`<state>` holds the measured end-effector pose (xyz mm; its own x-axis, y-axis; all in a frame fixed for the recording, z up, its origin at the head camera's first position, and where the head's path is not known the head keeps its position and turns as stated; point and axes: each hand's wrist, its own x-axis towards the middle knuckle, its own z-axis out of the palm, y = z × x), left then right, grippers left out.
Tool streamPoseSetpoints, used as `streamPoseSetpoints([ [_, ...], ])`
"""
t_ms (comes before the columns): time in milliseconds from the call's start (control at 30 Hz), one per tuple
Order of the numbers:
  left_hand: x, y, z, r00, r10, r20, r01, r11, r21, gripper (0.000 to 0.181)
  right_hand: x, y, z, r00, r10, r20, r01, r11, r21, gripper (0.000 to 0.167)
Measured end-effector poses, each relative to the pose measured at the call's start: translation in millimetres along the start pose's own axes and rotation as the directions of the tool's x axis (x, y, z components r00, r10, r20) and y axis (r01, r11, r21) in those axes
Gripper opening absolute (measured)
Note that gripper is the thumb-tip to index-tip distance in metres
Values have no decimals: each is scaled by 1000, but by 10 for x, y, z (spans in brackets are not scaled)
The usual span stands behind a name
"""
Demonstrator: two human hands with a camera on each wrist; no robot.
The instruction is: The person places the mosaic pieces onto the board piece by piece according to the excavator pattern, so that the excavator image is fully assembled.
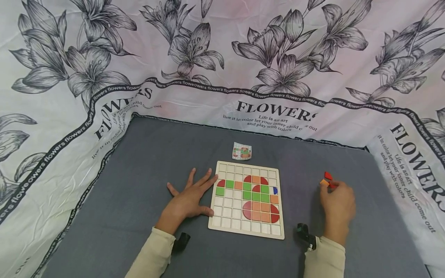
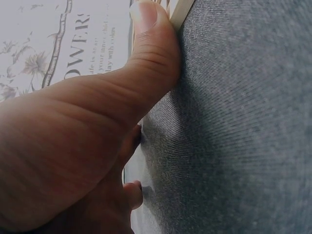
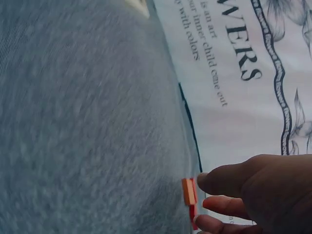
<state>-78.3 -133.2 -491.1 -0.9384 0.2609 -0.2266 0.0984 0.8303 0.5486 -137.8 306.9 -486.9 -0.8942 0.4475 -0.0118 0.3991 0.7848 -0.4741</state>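
Observation:
A pale wooden grid board point(image 1: 243, 232) lies on the grey cloth, holding green, orange and red pieces and one blue piece point(image 1: 275, 190). My left hand point(image 1: 190, 201) spreads its fingers over the cloth at the board's left side; thumb and index fingertip touch its edge. In the left wrist view, the thumb point(image 2: 146, 53) rests against the wooden edge. Well to the board's right, my right hand point(image 1: 338, 202) has its fingertips at a few loose pieces: an orange tile point(image 1: 325, 182) and red pieces point(image 1: 328, 175). The right wrist view shows the fingers loosely bent beside the orange tile point(image 3: 188, 192).
A small printed card point(image 1: 242, 151) with a coloured grid pattern lies just behind the board. Grey cloth point(image 1: 156, 146) covers the surface. White flower-printed fabric point(image 1: 208, 104) rises along the back and sides.

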Motion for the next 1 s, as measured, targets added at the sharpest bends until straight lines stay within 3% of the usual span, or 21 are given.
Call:
streamPoseSetpoints([
  [200, 0, -6, 1, 1000, 1, 2, -1, 1000, 3, 112, 38, 47, 35, 999, 17, 38, -16, 1000, -24, 51],
  [433, -11, -6, 4, 1000, 2, 1, -2, 1000, -14, 112, 47, -70, 79, 996, 18, 91, -14, 999, -43, 51],
  [800, 3, -20, 3, 1000, 0, 1, 0, 1000, -2, 114, 14, -218, 173, 983, -121, 138, 126, 991, -31, 48],
  [1000, 6, -25, 7, 1000, -1, 2, 1, 1000, -7, 114, -11, -286, 216, 955, -162, 251, 169, 986, -6, 55],
])
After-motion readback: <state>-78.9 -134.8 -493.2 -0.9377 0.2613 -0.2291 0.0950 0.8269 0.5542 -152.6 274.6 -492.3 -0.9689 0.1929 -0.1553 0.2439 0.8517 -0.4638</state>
